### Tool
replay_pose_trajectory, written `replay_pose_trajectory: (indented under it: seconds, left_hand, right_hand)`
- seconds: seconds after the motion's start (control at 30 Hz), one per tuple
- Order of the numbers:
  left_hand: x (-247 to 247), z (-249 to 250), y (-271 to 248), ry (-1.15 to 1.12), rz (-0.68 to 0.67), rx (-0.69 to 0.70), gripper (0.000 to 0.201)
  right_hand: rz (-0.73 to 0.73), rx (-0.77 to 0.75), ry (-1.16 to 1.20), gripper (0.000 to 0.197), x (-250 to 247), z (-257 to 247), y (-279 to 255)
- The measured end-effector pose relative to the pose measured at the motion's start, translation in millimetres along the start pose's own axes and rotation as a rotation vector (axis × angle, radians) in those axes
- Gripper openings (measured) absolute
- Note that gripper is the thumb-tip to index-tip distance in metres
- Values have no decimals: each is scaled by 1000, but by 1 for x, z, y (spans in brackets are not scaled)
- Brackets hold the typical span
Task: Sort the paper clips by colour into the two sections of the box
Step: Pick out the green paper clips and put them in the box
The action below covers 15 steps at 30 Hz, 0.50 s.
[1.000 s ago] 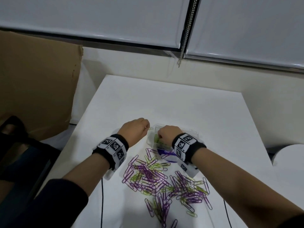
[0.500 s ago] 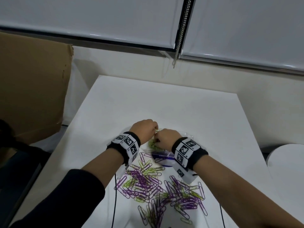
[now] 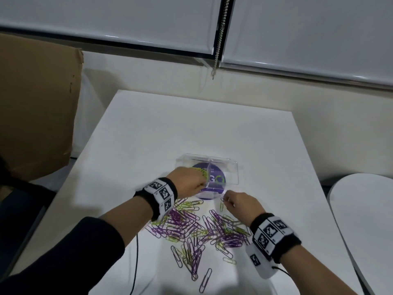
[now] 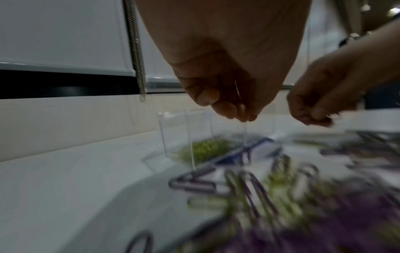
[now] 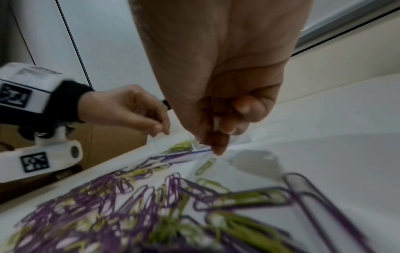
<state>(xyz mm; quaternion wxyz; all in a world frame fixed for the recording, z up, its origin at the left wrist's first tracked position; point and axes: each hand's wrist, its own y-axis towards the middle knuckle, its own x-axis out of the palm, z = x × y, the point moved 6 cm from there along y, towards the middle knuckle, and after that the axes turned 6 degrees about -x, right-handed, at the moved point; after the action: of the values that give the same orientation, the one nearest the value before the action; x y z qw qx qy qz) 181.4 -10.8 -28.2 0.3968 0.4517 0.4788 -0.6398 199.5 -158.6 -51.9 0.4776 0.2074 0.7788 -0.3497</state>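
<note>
Head view, two hands (image 3: pixel 189 184) (image 3: pixel 240 206), one box (image 3: pixel 230 171)

White table (image 3: pixel 148 135), cardboard sheet (image 3: pixel 38 99) at left, blinds (image 3: pixel 127 20), bead chain (image 3: pixel 219 39), perhaps a chair (image 3: pixel 365 209) at right.

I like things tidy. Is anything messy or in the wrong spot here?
The loose paper clips lie jumbled, purple and green mixed, on the table beside the clear box. Only green clips sit in its left section; nothing looks broken.

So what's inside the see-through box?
Green paper clips lie in the left section of the clear box. The left hand covers part of that section. The right section shows no clips.
</note>
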Motion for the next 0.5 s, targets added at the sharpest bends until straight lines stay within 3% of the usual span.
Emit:
replay_pose_trajectory:
  seconds: [0.07, 0.23, 0.5]
  left_hand:
    - [22, 7, -7, 56, -67, 8, 32]
    - [40, 8, -8, 34, -52, -149, 34]
    - [48, 4, -20, -88, -49, -229, 32]
  right_hand:
    - [-36, 36, -54, 26, 9, 7, -6]
    - [19, 66, -80, 25, 8, 9, -6]
    - [26, -18, -26, 35, 24, -16, 4]
